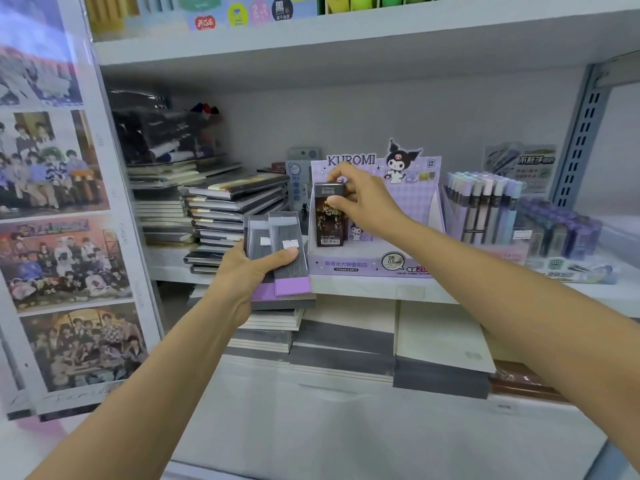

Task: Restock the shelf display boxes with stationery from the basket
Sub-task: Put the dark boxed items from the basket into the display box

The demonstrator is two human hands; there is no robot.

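Presently, right hand (360, 199) pinches a dark case (329, 221) upright inside the purple display box (367, 268); left hand (242, 277), fingers curled, grips two packs (282, 252) just left of it

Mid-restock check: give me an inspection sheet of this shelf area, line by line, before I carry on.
Surface: white shelf, crowded with stock.
Job's things: purple Kuromi display box; dark case upright at its left end; two flat packs with purple ends held in front of the shelf.
Clutter: notebook stacks left of the box; pastel lead cases in a display on its right.
Grips: right hand pinches the dark case's top; left hand holds the flat packs.
Cables: nothing seen.
Surroundings: photo posters on the left panel; paper pads stacked on the shelf below.
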